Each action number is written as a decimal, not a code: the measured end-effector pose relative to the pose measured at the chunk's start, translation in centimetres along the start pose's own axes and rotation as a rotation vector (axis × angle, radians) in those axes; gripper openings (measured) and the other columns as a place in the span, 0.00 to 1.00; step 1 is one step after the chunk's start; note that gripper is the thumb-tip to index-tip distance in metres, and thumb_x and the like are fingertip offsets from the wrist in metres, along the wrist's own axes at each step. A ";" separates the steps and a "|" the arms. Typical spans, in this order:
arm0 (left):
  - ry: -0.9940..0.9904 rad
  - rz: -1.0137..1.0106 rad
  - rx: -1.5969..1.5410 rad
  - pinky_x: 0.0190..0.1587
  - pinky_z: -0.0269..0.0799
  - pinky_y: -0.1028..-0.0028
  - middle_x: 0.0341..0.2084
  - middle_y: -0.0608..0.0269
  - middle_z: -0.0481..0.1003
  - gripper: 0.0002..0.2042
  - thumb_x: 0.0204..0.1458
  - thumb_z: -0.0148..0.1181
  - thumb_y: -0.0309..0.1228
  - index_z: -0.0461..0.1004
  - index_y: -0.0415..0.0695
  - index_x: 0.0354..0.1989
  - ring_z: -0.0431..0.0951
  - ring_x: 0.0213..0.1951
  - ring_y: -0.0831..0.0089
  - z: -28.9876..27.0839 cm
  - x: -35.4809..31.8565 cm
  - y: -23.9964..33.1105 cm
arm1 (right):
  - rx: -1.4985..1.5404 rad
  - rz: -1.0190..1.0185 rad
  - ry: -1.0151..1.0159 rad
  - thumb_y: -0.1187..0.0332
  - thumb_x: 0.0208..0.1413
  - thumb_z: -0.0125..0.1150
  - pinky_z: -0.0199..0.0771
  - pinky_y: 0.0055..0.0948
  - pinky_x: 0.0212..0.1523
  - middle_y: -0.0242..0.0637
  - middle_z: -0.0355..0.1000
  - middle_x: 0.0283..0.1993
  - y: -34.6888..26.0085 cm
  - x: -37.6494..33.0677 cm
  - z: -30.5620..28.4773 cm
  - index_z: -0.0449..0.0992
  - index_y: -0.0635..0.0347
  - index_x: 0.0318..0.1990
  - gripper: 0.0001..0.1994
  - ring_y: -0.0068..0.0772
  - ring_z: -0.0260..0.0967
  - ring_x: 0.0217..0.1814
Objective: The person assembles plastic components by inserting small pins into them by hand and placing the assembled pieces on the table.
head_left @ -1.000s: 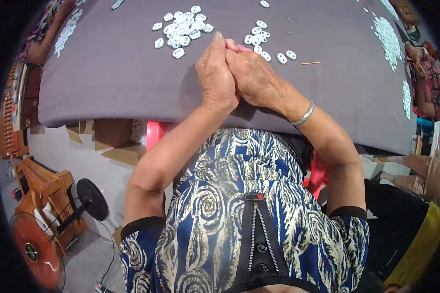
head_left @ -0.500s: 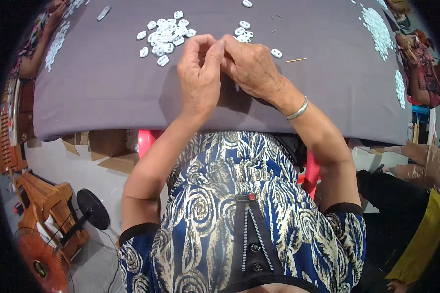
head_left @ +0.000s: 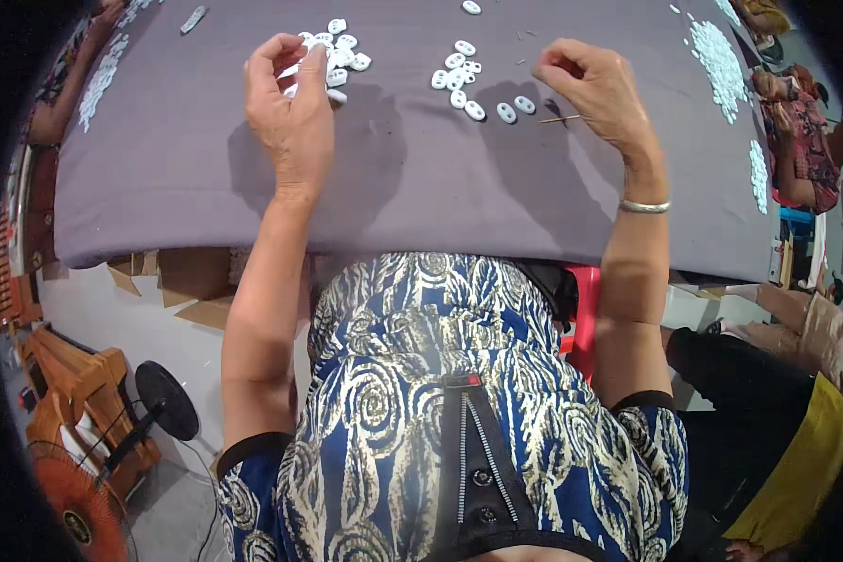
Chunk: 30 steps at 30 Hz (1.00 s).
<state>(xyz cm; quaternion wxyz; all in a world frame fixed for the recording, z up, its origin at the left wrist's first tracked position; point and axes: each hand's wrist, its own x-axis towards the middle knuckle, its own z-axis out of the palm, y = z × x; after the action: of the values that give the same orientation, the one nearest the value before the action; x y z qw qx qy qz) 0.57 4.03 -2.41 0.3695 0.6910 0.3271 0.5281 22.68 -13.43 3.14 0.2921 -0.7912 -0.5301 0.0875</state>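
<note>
My left hand (head_left: pixel 290 108) is over a heap of small white oval pieces with two holes (head_left: pixel 345 58). Its thumb and fingers are apart and curved around some of the pieces; the fingertips are partly hidden. To the right, my right hand (head_left: pixel 601 94) is raised above the cloth with thumb and fingertips pinched together. Whatever it may hold is too small to make out. A thin brownish stick (head_left: pixel 559 119) lies just below that hand. Between the hands is a looser group of the same white pieces (head_left: pixel 455 79), with a pair of ovals (head_left: pixel 507 112) nearer the stick.
A grey cloth (head_left: pixel 384 197) covers the table. Larger heaps of white pieces lie at the far right (head_left: pixel 721 70) and far left (head_left: pixel 103 82). A whitish elongated item (head_left: pixel 193 19) rests near the far edge. Other people sit at both sides. A fan (head_left: pixel 80 510) stands lower left.
My hands were together at the middle and have parted: the left moved left to the heap, the right moved right above the stick. More pieces between them now show.
</note>
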 end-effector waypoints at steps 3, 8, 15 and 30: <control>0.052 -0.017 -0.190 0.36 0.68 0.79 0.29 0.67 0.72 0.07 0.53 0.58 0.27 0.72 0.39 0.38 0.71 0.32 0.80 0.6 -0.6 1.4 | 0.078 0.032 -0.075 0.67 0.46 0.60 0.65 0.27 0.27 0.34 0.66 0.19 1.8 -0.4 0.1 0.74 0.64 0.31 0.09 0.27 0.61 0.21; -0.240 -0.211 -0.411 0.28 0.66 0.84 0.22 0.69 0.72 0.05 0.56 0.56 0.27 0.73 0.38 0.37 0.70 0.25 0.84 1.1 -2.1 2.6 | 0.058 0.043 -0.238 0.70 0.45 0.62 0.63 0.22 0.27 0.27 0.63 0.21 0.6 -0.6 0.6 0.72 0.65 0.31 0.09 0.18 0.58 0.24; -0.496 -0.506 -0.502 0.16 0.63 0.84 0.17 0.69 0.71 0.09 0.58 0.55 0.33 0.73 0.40 0.33 0.69 0.17 0.85 2.0 -4.2 4.2 | 0.030 0.000 -0.218 0.70 0.43 0.61 0.64 0.26 0.27 0.33 0.63 0.20 -0.2 -0.6 1.1 0.70 0.65 0.29 0.09 0.25 0.60 0.23; -0.565 -0.578 -0.413 0.18 0.63 0.84 0.17 0.71 0.70 0.09 0.56 0.57 0.35 0.73 0.42 0.32 0.68 0.17 0.86 2.1 -4.4 4.1 | 0.242 0.042 -0.139 0.69 0.52 0.59 0.63 0.20 0.29 0.25 0.66 0.25 -0.5 -0.2 2.5 0.76 0.63 0.38 0.08 0.16 0.60 0.28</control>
<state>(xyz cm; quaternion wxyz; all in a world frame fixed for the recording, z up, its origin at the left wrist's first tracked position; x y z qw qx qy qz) 1.88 -2.11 -1.38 0.7066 0.6002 0.2809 0.2483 21.10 -12.59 1.33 0.3460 -0.7532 -0.5179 0.2115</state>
